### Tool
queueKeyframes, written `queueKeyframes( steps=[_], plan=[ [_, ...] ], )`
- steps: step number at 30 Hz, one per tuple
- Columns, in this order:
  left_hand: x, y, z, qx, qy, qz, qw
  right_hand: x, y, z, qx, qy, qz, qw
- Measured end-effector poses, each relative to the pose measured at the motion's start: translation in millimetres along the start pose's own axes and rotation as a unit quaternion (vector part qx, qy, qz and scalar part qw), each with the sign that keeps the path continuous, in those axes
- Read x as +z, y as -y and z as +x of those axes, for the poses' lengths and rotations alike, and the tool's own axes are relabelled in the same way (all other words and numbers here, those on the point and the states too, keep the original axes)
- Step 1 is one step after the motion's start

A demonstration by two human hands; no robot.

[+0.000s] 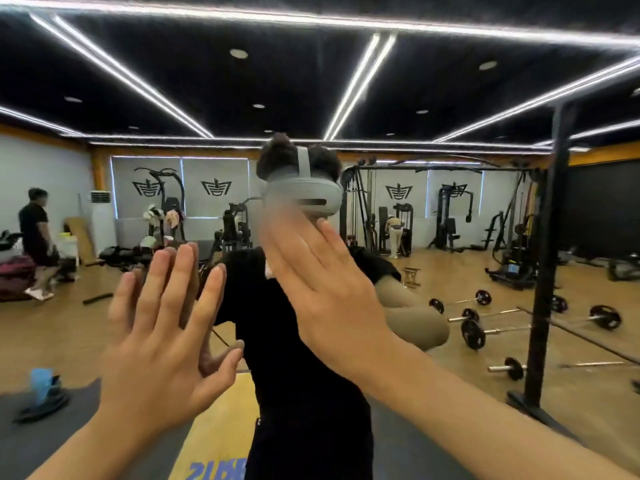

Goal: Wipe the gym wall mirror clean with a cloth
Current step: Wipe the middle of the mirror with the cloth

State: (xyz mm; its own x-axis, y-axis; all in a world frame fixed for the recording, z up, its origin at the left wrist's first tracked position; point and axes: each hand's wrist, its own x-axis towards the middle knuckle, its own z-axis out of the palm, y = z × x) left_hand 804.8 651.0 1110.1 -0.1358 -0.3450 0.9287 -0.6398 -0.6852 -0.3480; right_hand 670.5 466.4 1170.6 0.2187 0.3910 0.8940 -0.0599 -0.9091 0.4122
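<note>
Two hands are raised in front of the mirror (450, 98), which fills nearly the whole view and reflects the gym behind. The left hand (162, 341) is spread flat, fingers straight and slightly apart, its fingertips meeting their own reflection on the glass; it holds nothing. The right hand (322, 292) reaches across and higher, fingers straight and close together, tilted to the left, its fingertips smeared with blur over the reflected grey headset (304, 195). A small white patch (268, 271) shows at that hand's lower left edge; it is too blurred to tell whether this is the cloth, and no fingers are curled round it. In the glass stands the wearer's reflection in a black shirt (294, 358). To the right in the reflection, barbells (474, 327) lie on the wooden floor near a black upright post (550, 237). At far left another person in black (34, 233) stands beside some equipment
</note>
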Motion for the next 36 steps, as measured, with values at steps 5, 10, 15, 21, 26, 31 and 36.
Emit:
queueKeyframes(
  steps=[5,10,15,21,26,31,36],
  plan=[
    [-0.3,-3.8,0.0,-0.005,0.003,0.001,1.0,-58.7,-100.5,-37.7,-0.084,0.061,-0.132,0.986],
    [0.4,-6.2,-0.6,-0.012,0.003,0.004,1.0,-52.9,-119.2,-19.3,-0.036,0.079,-0.107,0.99],
    [1.6,-4.1,-3.2,-0.006,0.005,0.008,1.0,-11.4,-66.0,80.0,-0.03,-0.006,-0.091,0.995],
    [1.3,1.0,-2.6,-0.004,0.003,0.022,1.0,0.3,-20.4,141.2,-0.23,0.077,-0.135,0.961],
    [4.9,-1.7,-4.0,-0.011,-0.014,0.018,1.0,-61.7,-131.2,107.5,-0.227,0.092,-0.138,0.96],
    [5.5,-3.2,-2.2,-0.007,-0.016,0.019,1.0,-106.0,-180.4,88.9,-0.123,0.109,-0.163,0.973],
    [9.2,-6.8,-3.2,-0.02,-0.018,0.013,1.0,-57.1,-126.8,136.7,-0.046,0.031,-0.084,0.995]
  ],
)
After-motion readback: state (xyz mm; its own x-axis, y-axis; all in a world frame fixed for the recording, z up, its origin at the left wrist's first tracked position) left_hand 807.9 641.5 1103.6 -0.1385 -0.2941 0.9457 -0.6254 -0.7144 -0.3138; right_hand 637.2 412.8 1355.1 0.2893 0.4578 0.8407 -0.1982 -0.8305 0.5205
